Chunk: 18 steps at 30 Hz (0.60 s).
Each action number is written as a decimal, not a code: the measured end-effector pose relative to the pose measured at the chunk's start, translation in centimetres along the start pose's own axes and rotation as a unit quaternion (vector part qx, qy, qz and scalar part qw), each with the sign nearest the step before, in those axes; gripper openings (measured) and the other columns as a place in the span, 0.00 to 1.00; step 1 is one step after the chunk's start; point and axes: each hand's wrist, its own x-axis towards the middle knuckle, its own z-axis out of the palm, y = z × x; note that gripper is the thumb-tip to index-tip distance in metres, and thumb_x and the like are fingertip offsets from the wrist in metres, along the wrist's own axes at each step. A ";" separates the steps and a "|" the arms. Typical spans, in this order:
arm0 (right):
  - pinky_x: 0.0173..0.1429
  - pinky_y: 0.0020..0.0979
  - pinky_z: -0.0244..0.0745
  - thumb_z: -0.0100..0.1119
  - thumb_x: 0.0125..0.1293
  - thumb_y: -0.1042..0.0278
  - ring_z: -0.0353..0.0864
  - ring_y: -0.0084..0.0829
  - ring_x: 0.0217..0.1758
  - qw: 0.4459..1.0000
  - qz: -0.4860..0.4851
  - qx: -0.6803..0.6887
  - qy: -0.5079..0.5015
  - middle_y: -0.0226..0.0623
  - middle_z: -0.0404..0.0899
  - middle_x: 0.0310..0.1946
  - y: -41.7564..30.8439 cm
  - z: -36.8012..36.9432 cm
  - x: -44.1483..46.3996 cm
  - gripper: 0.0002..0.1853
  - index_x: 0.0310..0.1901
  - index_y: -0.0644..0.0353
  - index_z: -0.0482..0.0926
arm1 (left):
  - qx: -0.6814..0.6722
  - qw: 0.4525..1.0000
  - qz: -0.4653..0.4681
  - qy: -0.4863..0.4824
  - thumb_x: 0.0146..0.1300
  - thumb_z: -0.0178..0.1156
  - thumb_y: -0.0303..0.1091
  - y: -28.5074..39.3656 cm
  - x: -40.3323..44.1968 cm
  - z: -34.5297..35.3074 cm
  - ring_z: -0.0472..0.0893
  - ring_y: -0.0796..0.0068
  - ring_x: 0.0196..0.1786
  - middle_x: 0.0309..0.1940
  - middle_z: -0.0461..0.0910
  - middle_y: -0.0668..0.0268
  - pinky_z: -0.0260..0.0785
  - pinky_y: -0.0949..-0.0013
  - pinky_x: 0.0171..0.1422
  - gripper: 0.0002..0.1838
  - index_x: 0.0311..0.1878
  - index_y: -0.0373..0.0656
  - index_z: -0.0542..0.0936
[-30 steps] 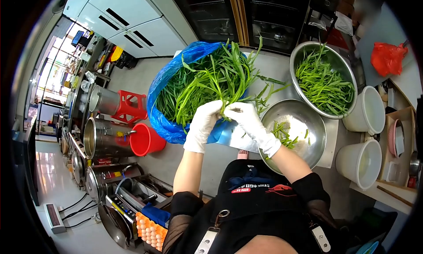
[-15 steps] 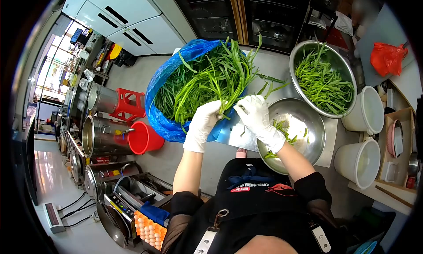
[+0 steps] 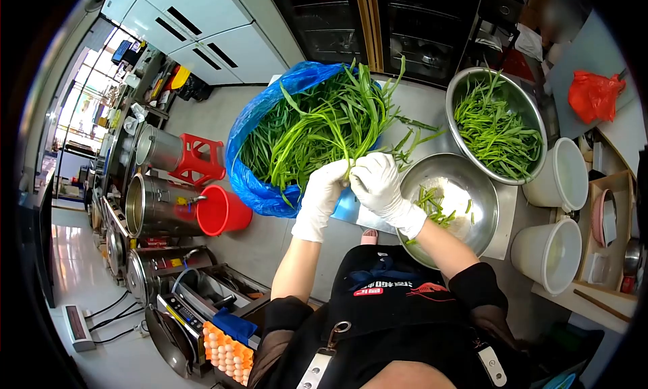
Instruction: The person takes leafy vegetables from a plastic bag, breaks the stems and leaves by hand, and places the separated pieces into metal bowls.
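Both hands wear white gloves. My left hand (image 3: 324, 193) is closed on the stem ends of some leafy greens (image 3: 324, 122) at the front edge of a blue plastic bag (image 3: 241, 146) full of them. Right beside it, my right hand (image 3: 381, 186) has its fingers pinched at the same stems; what lies between its fingertips is too small to make out. To the right, a steel bowl (image 3: 482, 220) holds short cut stem pieces (image 3: 432, 203). Behind that bowl, a larger steel basin (image 3: 456, 85) holds a heap of greens (image 3: 496, 129).
Two white buckets (image 3: 567, 173) stand at the right, near a red plastic bag (image 3: 594, 95). Loose greens lie between the blue bag and the bowls. On the left are a red bucket (image 3: 223, 210), a red stool (image 3: 201, 161), steel pots (image 3: 152, 203) and an egg tray (image 3: 227, 352).
My right hand first drew away from the stems toward the bowl, then came back against my left hand. My left hand has shifted slightly to the right with its greens.
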 end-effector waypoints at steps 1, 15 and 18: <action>0.47 0.35 0.69 0.61 0.53 0.71 0.76 0.33 0.42 0.998 0.057 0.003 -0.009 0.32 0.78 0.37 -0.1 0.7 -0.6 0.08 0.36 0.61 0.79 | 0.042 0.999 0.023 0.019 0.61 0.64 0.36 -0.2 0.0 -0.1 0.73 0.82 0.32 0.32 0.82 0.68 0.64 0.76 0.37 0.13 0.41 0.35 0.85; 0.38 0.24 0.74 0.54 0.66 0.73 0.78 0.23 0.30 0.859 0.329 0.381 -0.090 0.33 0.81 0.34 3.3 -3.9 0.6 0.07 0.44 0.62 0.77 | 0.363 0.929 0.002 0.070 0.59 0.66 0.33 2.4 -5.6 -0.9 0.76 0.84 0.30 0.28 0.84 0.68 0.68 0.78 0.37 0.11 0.39 0.34 0.86; 0.36 0.24 0.73 0.53 0.67 0.71 0.78 0.26 0.30 0.933 0.222 0.278 -0.056 0.33 0.82 0.36 2.0 -5.1 1.5 0.07 0.42 0.59 0.80 | 0.394 0.917 -0.005 0.067 0.58 0.66 0.32 3.0 -6.6 -0.4 0.77 0.83 0.31 0.29 0.84 0.66 0.70 0.77 0.38 0.11 0.40 0.33 0.85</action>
